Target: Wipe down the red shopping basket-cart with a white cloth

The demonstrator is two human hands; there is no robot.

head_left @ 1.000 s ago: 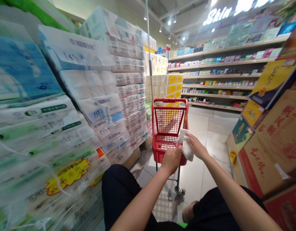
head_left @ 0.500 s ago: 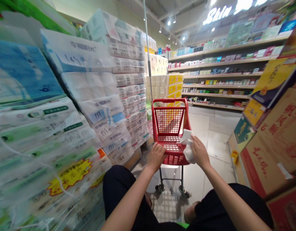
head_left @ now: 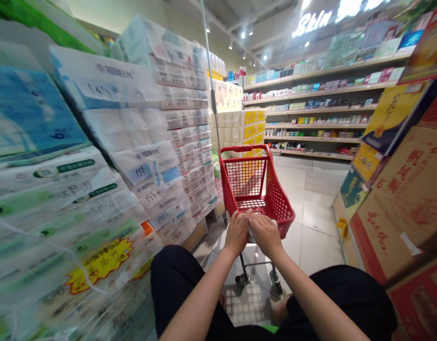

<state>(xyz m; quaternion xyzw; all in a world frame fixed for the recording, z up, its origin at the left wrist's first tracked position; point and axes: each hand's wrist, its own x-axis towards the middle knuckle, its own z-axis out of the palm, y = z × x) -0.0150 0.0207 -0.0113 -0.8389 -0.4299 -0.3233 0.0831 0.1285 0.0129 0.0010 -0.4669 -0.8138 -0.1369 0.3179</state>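
Observation:
A small red shopping cart (head_left: 271, 199) with a mesh basket stands on the tiled floor just ahead of me, turned a little to the left. My left hand (head_left: 236, 232) is closed over the near rim of the cart. My right hand (head_left: 265, 235) sits right beside it, fingers curled over the same rim and pressing a white cloth, of which only a sliver shows beneath the palm. The two hands touch each other. A thin metal pole (head_left: 210, 90) rises from the cart's far left corner.
Tall stacks of wrapped tissue packs (head_left: 126, 142) crowd the left side close to the cart. Cardboard boxes (head_left: 406, 199) and yellow signs line the right. Shelves of small goods (head_left: 321, 113) run across the back, with open tiled floor (head_left: 310, 222) between.
My right hand slid left along the rim until it met my left hand, and the white cloth is now mostly hidden under it. The cart swung to point left.

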